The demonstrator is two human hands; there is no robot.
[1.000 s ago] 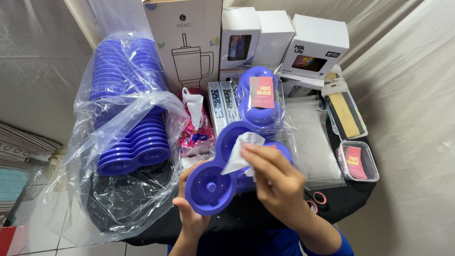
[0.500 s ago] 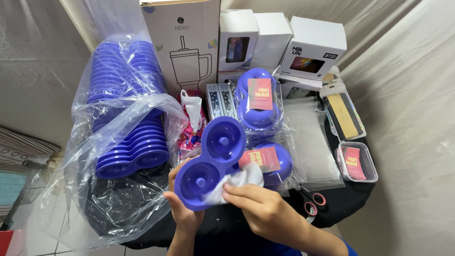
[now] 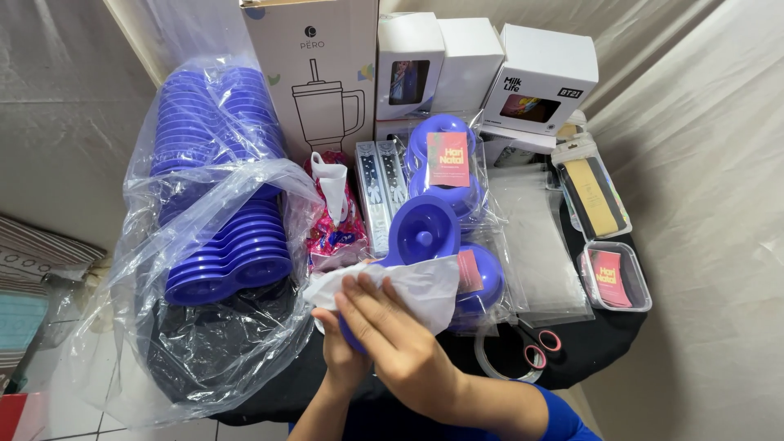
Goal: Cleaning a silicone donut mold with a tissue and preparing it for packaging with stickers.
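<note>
Right hand (image 3: pixel 398 343): flat, fingers extended, pressing a white tissue (image 3: pixel 404 287) onto a blue two-cup plastic tray (image 3: pixel 422 233). Left hand (image 3: pixel 343 359): beneath the right, mostly hidden, gripping the tray's near end from below. Tray: held tilted above the near edge of the black-covered table (image 3: pixel 588 347). Just right: tape roll (image 3: pixel 506 359), packaged blue trays (image 3: pixel 449 159). Left: clear bag holding stacked blue trays (image 3: pixel 220 220). Far edge: tall tumbler carton (image 3: pixel 314 73), white boxes (image 3: pixel 543 77).

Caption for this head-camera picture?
Right hand presses white tissue onto purple two-cup tray, left hand beneath.
</note>
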